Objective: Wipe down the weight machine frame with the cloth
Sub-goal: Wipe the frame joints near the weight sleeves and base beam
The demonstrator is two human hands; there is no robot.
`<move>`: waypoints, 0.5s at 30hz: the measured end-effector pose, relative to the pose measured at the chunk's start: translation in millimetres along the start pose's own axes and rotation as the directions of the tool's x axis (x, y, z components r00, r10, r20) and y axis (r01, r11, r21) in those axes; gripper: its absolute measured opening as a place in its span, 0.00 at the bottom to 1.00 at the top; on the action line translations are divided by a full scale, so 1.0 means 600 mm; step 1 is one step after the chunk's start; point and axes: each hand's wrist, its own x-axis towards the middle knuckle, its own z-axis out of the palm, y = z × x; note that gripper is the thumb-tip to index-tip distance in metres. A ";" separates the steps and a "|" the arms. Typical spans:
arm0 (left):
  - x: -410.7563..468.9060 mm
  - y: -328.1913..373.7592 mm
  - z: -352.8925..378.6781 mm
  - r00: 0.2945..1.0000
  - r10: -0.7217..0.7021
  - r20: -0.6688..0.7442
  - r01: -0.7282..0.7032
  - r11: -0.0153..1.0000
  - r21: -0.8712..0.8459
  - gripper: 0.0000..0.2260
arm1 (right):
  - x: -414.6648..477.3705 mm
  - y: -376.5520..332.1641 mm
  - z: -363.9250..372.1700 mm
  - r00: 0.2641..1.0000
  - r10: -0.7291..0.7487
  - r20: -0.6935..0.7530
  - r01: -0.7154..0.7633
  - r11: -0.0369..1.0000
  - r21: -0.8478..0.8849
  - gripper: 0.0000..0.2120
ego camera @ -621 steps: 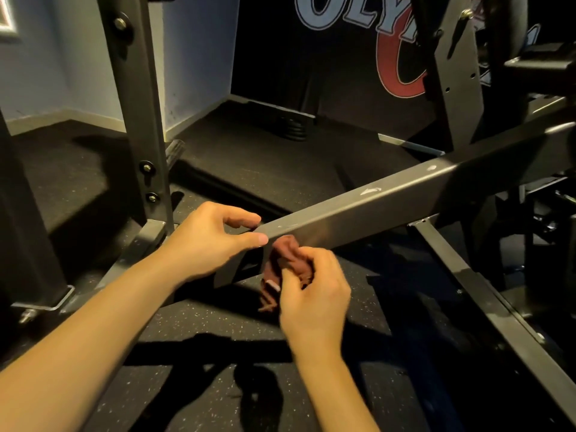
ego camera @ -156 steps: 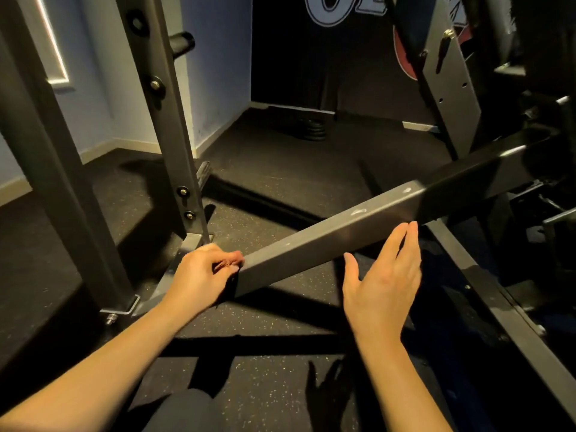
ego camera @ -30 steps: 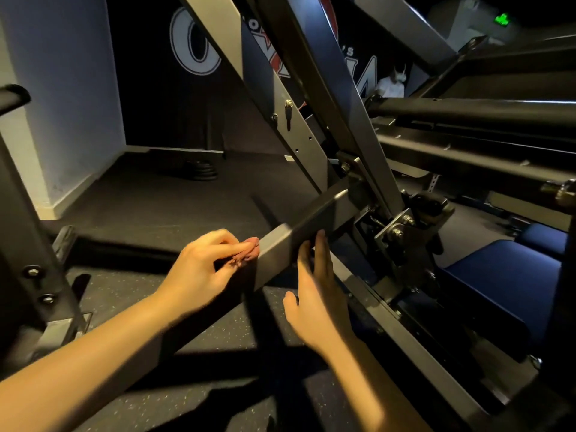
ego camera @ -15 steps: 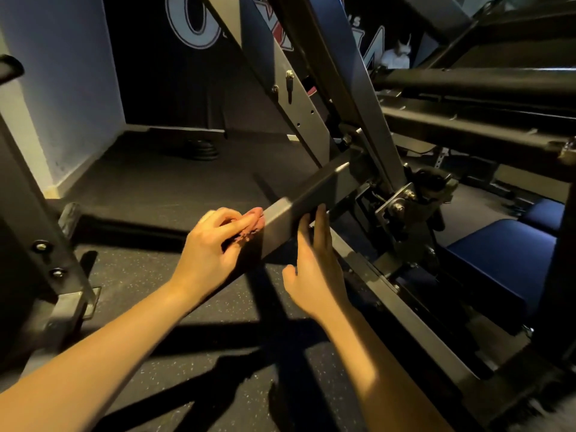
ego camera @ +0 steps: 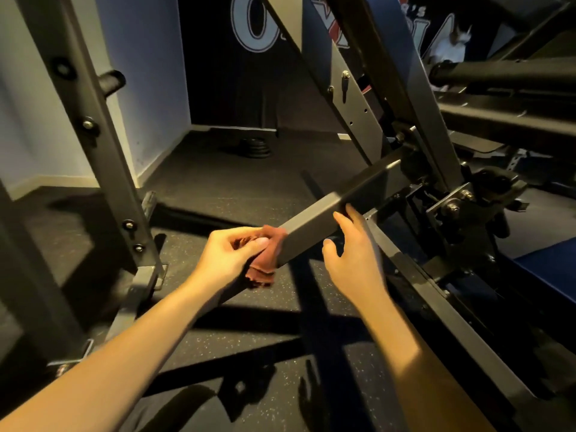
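Observation:
A grey square frame beam (ego camera: 314, 221) of the weight machine slopes up from its free end at centre to the pivot at the right. My left hand (ego camera: 232, 255) grips a crumpled red-brown cloth (ego camera: 263, 260) and holds it against the beam's near end. Part of the cloth hangs below my fingers. My right hand (ego camera: 352, 257) lies with straight fingers against the beam's right side, fingertips at its top edge.
A grey upright post (ego camera: 103, 141) with bolts stands at the left, its foot on the black speckled rubber floor (ego camera: 237, 335). A low frame rail (ego camera: 436, 310) runs along the right. A blue pad (ego camera: 551, 266) is at far right. Weight plates (ego camera: 254, 147) lie by the back wall.
My left hand with the cloth has slid down the beam to its free end, and more of the cloth shows. The right hand stays against the beam's side. The view shifted left.

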 end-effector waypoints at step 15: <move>0.099 0.006 0.080 0.984 0.107 -0.145 -0.066 0.963 0.260 0.11 | 0.062 -0.008 0.044 0.997 -0.019 -0.076 0.037 0.968 0.249 0.10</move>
